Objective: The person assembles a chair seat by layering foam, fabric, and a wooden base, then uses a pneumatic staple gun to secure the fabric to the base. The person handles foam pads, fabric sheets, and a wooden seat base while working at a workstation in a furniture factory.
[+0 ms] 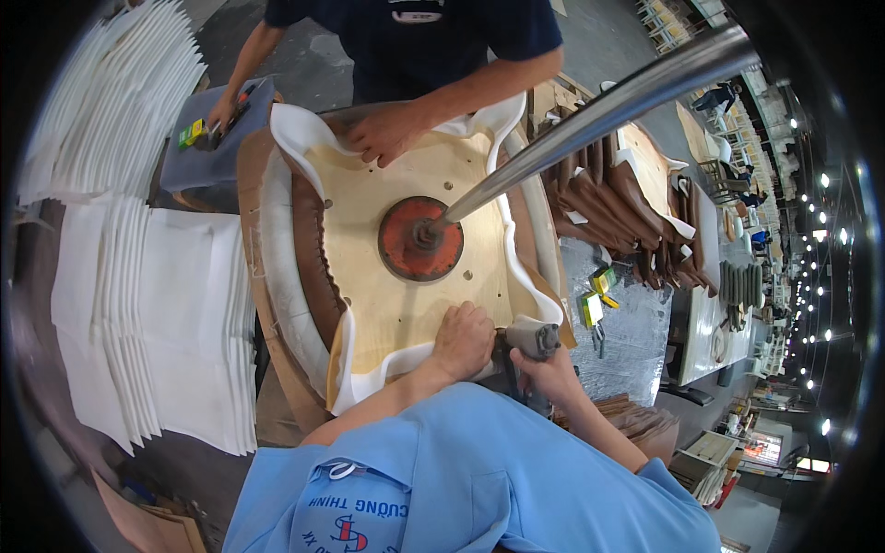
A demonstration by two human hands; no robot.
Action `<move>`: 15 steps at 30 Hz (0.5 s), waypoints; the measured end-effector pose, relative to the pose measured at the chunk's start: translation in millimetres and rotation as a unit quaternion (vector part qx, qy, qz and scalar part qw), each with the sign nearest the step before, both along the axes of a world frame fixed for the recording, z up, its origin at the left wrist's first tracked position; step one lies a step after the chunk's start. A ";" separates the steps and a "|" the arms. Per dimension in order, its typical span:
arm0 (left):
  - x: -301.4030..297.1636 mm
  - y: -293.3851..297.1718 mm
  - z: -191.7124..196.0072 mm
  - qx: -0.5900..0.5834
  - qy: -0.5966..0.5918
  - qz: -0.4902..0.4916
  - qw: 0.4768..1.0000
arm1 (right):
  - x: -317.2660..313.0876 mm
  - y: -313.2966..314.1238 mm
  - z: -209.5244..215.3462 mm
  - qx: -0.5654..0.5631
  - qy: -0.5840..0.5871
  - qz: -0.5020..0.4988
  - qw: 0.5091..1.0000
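Head view shows the left hand point(464, 339) pressing fisted on the white foam edge point(387, 373) of a pale plywood seat panel point(406, 304) while the right hand point(546, 370) grips a grey pneumatic stapler point(532, 339).

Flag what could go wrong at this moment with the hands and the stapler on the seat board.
The left hand presses the white foam edge right beside the grey staple gun in the right hand; a slip could hit fingers. A co-worker's hand also rests on the plywood seat board and could be jolted.
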State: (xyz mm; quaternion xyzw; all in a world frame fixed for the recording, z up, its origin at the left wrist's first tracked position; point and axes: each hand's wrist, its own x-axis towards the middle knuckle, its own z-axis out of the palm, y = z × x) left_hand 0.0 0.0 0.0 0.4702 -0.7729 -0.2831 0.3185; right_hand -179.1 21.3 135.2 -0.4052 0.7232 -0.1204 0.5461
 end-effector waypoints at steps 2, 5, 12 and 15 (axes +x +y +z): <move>-1.5 2.2 2.8 0.011 0.001 0.002 1.000 | 1.4 -3.1 3.8 0.000 0.007 0.014 1.000; 10.3 -5.6 1.2 0.004 -0.010 -0.007 1.000 | 12.2 -8.1 -2.2 0.002 -0.003 0.000 1.000; 3.9 4.2 1.6 -0.004 -0.005 0.002 1.000 | 15.2 -7.4 2.1 0.002 0.036 0.029 0.999; 1.3 3.1 3.1 -0.013 -0.017 0.001 1.000 | 14.9 -8.3 4.6 0.011 0.051 0.031 0.998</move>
